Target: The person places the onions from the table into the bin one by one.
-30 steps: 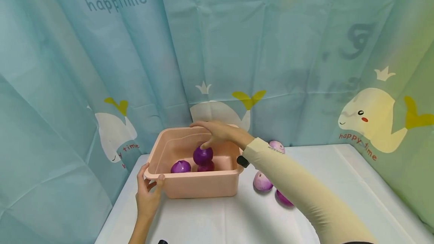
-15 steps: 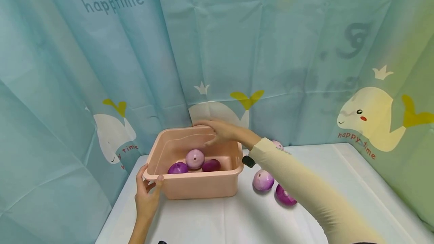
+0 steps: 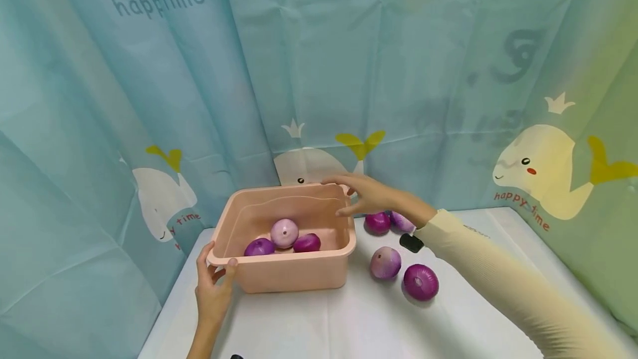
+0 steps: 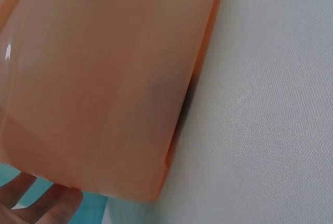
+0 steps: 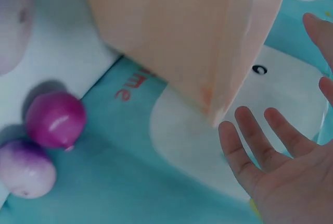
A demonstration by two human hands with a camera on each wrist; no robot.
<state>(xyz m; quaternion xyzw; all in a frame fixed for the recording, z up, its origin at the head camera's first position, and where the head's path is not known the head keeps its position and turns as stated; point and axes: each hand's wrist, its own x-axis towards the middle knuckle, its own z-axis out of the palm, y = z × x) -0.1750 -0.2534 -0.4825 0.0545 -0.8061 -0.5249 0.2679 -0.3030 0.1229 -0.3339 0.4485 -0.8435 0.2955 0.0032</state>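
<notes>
A pink plastic basin (image 3: 289, 275) stands on the white table, with three onions lying inside: a pale one (image 3: 284, 233), a purple one (image 3: 260, 247) and a darker one (image 3: 307, 242). My left hand (image 3: 213, 292) grips the basin's near left corner, thumb over the rim; in the left wrist view its fingertips (image 4: 67, 203) lie under the basin's edge. Over the far right corner hovers my right hand (image 3: 366, 195), holding nothing. Its fingers are spread and loosely bent in the right wrist view, where the palm (image 5: 296, 182) shows beside the basin's corner.
Right of the basin lie several more onions: a pale one (image 3: 386, 262), a dark purple one (image 3: 421, 282), and at the back a purple one (image 3: 377, 223) beside another pale one (image 3: 401, 221). A blue curtain (image 3: 319, 71) with whales hangs right behind the table.
The right hand let go of an onion inside the basin, then moved right to the far right corner. That onion now rests between the other two. The left hand keeps its grip.
</notes>
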